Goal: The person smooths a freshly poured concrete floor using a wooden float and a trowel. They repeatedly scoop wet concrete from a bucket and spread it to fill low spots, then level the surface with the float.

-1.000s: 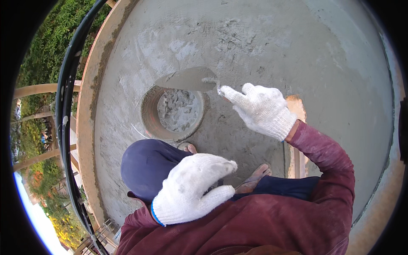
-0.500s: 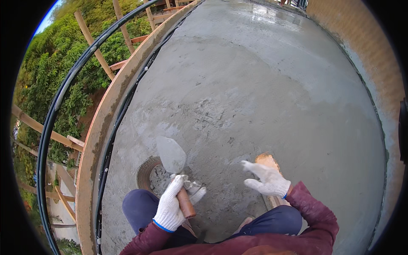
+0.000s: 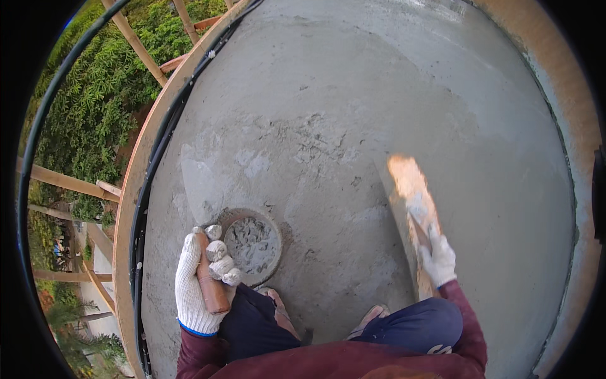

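My left hand [image 3: 194,294], in a white knit glove with grey-coated fingertips, is closed round the wooden handle of a trowel [image 3: 211,278]. The trowel's wide grey blade points away from me over the wet cement and blends with it. Just right of that hand sits a round bucket [image 3: 276,243] with lumpy grey mortar inside. On my right, a long wooden float [image 3: 409,180] with a worn, pale end slants away from me. My gloved right hand [image 3: 440,260] is closed on its raised handle; the fingers are partly hidden.
Wet grey cement [image 3: 328,189] spreads ahead, rough in the middle and smoother to the right. Black cables [image 3: 154,158] run along the raised left edge [image 3: 129,183], with bamboo poles [image 3: 69,182] and trees beyond. A wall [image 3: 555,69] curves along the right. My feet are between bucket and float.
My left hand has moved left with the trowel, uncovering the bucket. The right hand, open before, has come down and taken hold of the float, which now shows more fully.
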Demonstrator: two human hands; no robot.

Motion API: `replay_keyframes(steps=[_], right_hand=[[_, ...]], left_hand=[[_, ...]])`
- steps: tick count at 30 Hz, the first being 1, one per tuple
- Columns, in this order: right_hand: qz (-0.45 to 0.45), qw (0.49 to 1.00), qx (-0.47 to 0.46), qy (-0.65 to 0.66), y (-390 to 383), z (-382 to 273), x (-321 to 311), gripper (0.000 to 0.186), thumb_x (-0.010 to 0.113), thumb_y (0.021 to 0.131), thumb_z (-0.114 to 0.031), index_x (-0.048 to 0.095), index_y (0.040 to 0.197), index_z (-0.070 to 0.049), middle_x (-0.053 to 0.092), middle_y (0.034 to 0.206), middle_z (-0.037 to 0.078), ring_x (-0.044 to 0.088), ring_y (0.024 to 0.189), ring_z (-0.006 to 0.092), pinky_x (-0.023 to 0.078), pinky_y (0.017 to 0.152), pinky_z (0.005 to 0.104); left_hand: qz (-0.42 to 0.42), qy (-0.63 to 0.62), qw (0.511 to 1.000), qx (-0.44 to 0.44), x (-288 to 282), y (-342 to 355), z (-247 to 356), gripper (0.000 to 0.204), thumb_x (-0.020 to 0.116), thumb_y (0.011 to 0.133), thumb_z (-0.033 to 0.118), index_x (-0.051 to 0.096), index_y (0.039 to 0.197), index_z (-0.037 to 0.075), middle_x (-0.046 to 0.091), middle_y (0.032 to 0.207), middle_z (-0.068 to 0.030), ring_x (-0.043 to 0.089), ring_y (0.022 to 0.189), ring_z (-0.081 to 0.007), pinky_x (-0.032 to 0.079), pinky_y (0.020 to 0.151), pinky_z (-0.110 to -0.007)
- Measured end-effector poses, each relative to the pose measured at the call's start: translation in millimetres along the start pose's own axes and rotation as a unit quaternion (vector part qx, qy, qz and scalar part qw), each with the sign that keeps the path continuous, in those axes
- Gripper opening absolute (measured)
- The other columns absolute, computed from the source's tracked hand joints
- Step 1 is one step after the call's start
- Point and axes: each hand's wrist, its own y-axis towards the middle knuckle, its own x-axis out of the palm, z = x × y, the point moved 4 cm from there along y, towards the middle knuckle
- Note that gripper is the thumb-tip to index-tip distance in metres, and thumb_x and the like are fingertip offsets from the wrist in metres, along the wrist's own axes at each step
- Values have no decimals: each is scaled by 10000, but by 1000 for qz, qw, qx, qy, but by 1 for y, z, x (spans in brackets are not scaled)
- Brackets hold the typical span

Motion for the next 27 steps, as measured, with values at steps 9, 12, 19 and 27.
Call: replay_keyframes(steps=[9,12,19,27], right_hand=[[-79,995,-47,-49,333,-162,46,770,618,898,-361,340,1599,-206,631,1365,229,635,1229,406,513,1031,480],[-124,992,26,-24,349,-160,123,852,616,897,-398,243,1645,-231,639,1377,210,647,1230,380,513,1037,466],[-180,983,-12,-31,251,-227,155,874,599,903,-370,176,1658,-249,667,1323,219,699,1134,368,545,979,475],[-169,985,-1,-16,366,-225,166,933,606,841,-381,163,1650,-239,706,1164,281,706,1051,426,551,959,489]], left_hand=[[46,25,998,-38,7,1,-11,420,471,1105,397,461,1344,52,514,894,2,468,631,-83,430,585,-292],[45,40,997,-48,4,11,-9,446,462,1101,409,435,1361,48,505,906,2,471,622,-95,417,577,-298],[118,-7,993,-6,-35,5,22,483,405,1114,434,367,1473,114,480,939,-5,460,646,-119,406,593,-328],[144,-10,990,-7,-39,19,36,479,458,1097,415,376,1460,113,491,930,-5,473,648,-125,411,600,-334]])
